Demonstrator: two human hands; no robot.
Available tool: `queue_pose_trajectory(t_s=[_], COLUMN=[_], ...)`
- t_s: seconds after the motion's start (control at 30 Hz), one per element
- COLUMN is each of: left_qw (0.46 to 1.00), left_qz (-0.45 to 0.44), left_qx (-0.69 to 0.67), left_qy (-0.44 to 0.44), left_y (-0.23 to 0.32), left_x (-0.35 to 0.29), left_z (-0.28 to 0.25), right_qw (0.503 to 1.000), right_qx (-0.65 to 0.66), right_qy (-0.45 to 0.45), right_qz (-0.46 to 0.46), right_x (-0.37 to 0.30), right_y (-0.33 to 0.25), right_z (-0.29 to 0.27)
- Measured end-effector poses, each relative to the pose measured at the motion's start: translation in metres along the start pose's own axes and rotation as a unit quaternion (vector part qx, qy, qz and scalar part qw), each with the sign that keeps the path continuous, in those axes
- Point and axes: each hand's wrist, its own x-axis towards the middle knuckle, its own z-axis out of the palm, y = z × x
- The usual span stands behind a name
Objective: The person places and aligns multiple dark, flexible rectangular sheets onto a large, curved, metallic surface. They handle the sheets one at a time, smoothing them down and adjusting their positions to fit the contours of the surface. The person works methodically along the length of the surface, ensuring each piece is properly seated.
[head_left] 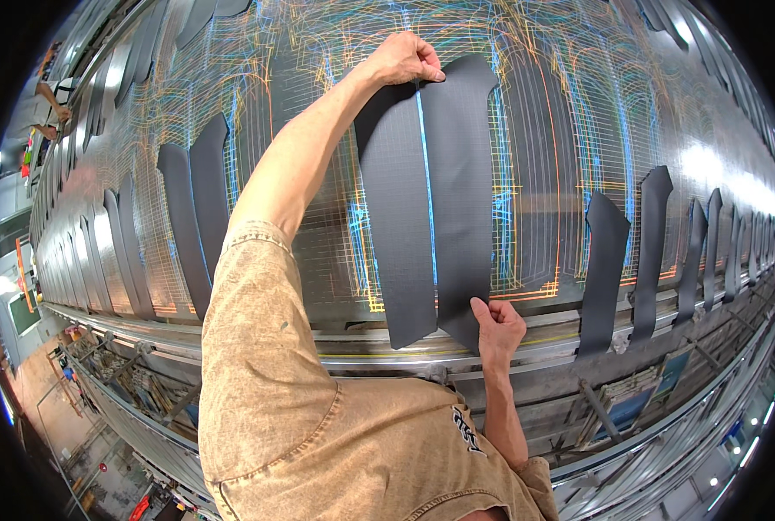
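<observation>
Two long dark grey cut fabric panels lie side by side in front of me on a table marked with coloured lines. At the far end, my left hand (407, 61) is closed, fingertips pinching the upper left corner of the right panel (461, 182). My right hand (499, 332) pinches that same panel by its lower right edge, near the table's front rail. The left panel (398, 217) lies flat beside it, with a thin blue line showing in the gap. Its pointed lower end reaches over the rail.
The long table (526, 156) bears dense yellow, orange and blue lines. More panels lie in pairs to the left (192, 195) and right (609, 260). A metal rail (361, 347) runs along the front edge. Another person's hand (62, 113) shows at far left.
</observation>
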Motion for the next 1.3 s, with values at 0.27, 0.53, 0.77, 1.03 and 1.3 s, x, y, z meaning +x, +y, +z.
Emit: queue_pose_trajectory(t_s=[0.27, 0.53, 0.77, 1.03, 1.3], left_qw=[1.000, 0.988, 0.921, 0.936, 0.934], left_qz=[0.000, 0.004, 0.049, 0.281, 0.307], left_qx=[-0.008, -0.151, -0.122, 0.198, 0.182], left_qy=[-0.005, 0.032, 0.367, -0.071, 0.001], left_y=[0.005, -0.007, 0.003, 0.089, 0.088], left_x=[-0.002, -0.002, -0.039, -0.182, -0.167], left_z=[-0.001, -0.007, 0.019, 0.144, 0.136], right_qw=[1.000, 1.000, 1.000, 0.999, 1.000], right_qx=[-0.005, -0.006, -0.009, 0.006, 0.013], right_qy=[0.005, 0.003, -0.001, -0.006, 0.001], right_qz=[0.011, 0.006, 0.025, 0.031, 0.021], right_x=[0.000, 0.001, 0.000, 0.002, 0.003], right_y=[0.002, -0.002, -0.002, -0.002, 0.004], right_z=[-0.001, 0.000, -0.001, 0.000, -0.001])
